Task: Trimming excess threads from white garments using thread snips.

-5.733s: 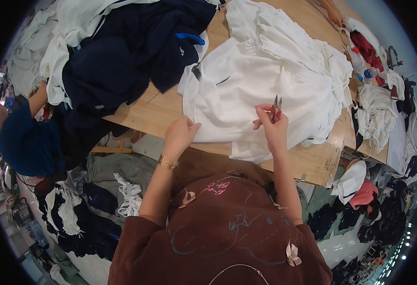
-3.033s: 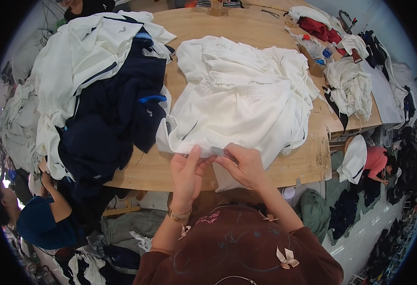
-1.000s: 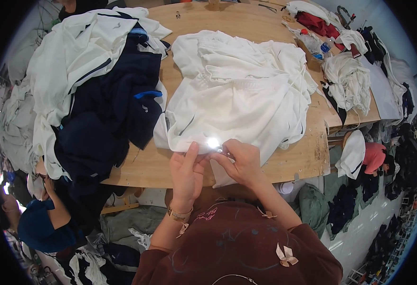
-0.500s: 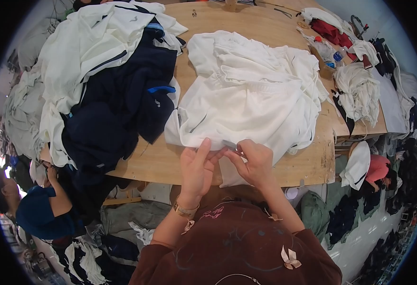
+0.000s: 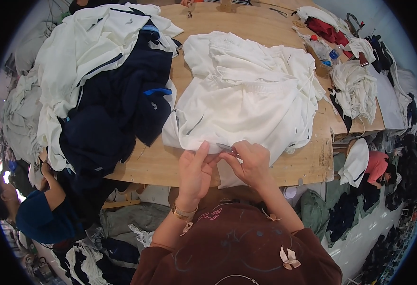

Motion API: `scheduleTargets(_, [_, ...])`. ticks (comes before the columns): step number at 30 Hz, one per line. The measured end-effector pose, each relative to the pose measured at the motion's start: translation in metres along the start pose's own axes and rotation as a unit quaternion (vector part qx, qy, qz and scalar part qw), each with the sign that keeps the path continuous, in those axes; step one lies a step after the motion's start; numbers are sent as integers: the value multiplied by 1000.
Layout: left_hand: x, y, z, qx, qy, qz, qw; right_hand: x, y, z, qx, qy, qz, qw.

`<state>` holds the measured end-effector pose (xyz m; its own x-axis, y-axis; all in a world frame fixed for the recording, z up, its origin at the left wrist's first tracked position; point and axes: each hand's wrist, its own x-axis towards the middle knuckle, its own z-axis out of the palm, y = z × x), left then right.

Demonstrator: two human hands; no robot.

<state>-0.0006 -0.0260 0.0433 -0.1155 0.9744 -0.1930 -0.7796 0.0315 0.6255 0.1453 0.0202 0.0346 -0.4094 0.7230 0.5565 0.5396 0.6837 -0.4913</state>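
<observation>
Bright light leaves soft shadows in the white fabric [image 5: 251, 107]. Glare whitens the far left. Outer edges bend.

- Beyond the fingers [image 5: 201, 153]: heaped white garments [image 5: 246, 107] block the way.
- Farther left: navy garments [image 5: 118, 92] obstruct.
- Right of the fingers: bare tabletop [image 5: 308, 165], passable.

Wooden table [image 5: 144, 168] spreading left, right and beyond grip. Beyond grip, to left: pile of navy garments [image 5: 118, 102] on table, white garment with navy stripe [image 5: 73, 59] draped over its far side. Well left of grip: co-worker in blue top [image 5: 44, 211]. Beyond grip, far right: tangled white cloth [image 5: 353, 88]; farther out, red cloth [image 5: 323, 30]. Right of grip, well apart: co-worker in pink top [image 5: 375, 167], bent over. Lower than grip, to left: grey-green cloth [image 5: 135, 223].
</observation>
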Motion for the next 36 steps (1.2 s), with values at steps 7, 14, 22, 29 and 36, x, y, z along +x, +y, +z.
scheduleTargets(7, [-1, -1, -5, -72, -23, -14, 997, -5, -2, -1, 190, -7, 214, 958])
scheduleTargets(14, [-2, -14, -5, 63, -72, -12, 995, -3, 3, 17, 168, 42, -3, 985])
scheduleTargets(22, [-2, -4, 4, 241, -24, 79, 967, -4, 18, 10, 629, 42, 375, 680])
scheduleTargets(29, [-5, -7, -12, 448, -86, -92, 885, -2, 22, 6, 699, 72, 374, 605])
scheduleTargets(36, [3, -39, -14, 159, -39, 42, 986, -9, 12, 9, 706, -18, 304, 639])
